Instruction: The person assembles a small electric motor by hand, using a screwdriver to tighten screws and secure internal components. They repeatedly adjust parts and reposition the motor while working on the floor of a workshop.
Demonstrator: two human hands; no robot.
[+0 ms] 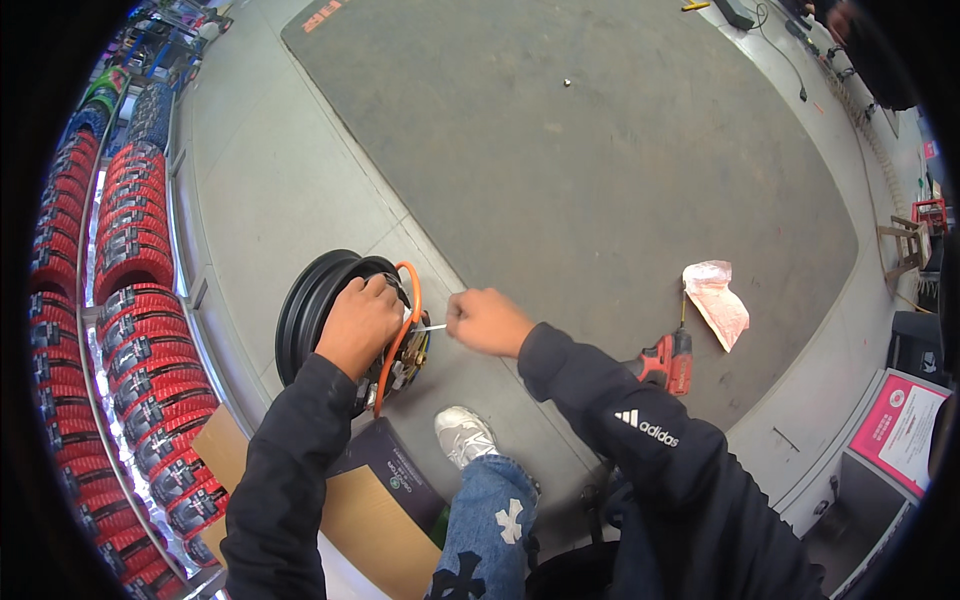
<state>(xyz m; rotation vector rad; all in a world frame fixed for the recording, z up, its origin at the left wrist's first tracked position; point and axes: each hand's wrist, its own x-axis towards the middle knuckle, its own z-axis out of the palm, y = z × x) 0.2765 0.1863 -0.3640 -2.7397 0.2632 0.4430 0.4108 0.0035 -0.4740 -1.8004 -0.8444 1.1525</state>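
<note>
A black wheel rim point(308, 318) stands upright on the floor, with an orange cable point(414, 285) looped along its right side. Several thin coloured wires and small parts point(408, 362) crowd around its hub. My left hand point(360, 325) rests against the hub side, its fingers curled inward; the fingertips and whatever they grip are hidden. My right hand point(487, 322) is closed just right of the wheel, pinching the end of a thin white strip point(430, 328). That strip runs from my right fingers to the wires and passes by the orange cable.
Red-wrapped tyres point(140, 330) fill a rack on the left. An open cardboard box point(375, 530) and a dark box point(390, 460) lie by my shoe point(465, 435). A red power drill point(667, 362) and a crumpled pink packet point(716, 305) lie on the dark mat point(600, 200).
</note>
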